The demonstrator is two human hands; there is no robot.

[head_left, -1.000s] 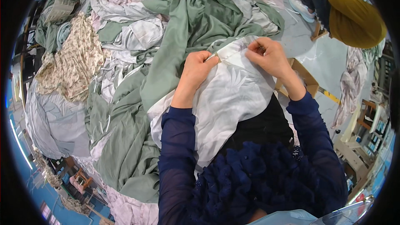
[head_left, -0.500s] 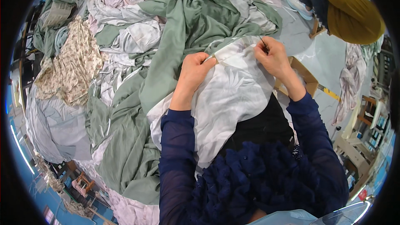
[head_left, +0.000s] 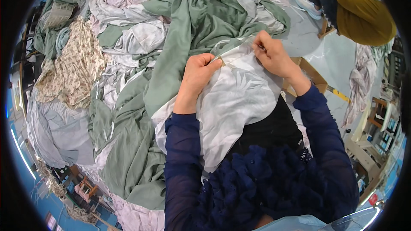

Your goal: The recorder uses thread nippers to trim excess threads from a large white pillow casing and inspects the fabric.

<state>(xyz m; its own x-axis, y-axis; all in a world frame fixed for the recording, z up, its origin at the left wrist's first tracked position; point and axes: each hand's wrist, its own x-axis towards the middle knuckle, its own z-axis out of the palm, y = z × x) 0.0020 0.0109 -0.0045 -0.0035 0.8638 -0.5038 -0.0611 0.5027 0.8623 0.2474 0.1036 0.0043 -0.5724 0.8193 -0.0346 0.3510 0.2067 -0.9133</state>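
Observation:
A white cloth (head_left: pixel 235 98) with a pale leaf pattern lies over my lap, joined to a large heap of green fabric (head_left: pixel 188 34). My left hand (head_left: pixel 200 72) is closed on the cloth's upper edge, thumb and fingers pinching the seam. At the same edge, further right, my right hand (head_left: pixel 272 55) is closed with its fingertips at the hem. A small dark pointed tool in it is mostly hidden by the fingers, so I cannot tell its exact kind. Between the hands the edge runs fairly straight.
A floral beige cloth (head_left: pixel 75 68) and pale grey fabric (head_left: pixel 60 128) lie heaped at left. An open cardboard box (head_left: pixel 314 79) stands on the floor to the right. Another person in a mustard top (head_left: pixel 364 15) is at the upper right. Wooden furniture (head_left: pixel 364 154) stands far right.
My right hand has moved left and slightly up along the cloth's edge, turning so the dark tool is mostly covered. My left hand keeps its grip in place.

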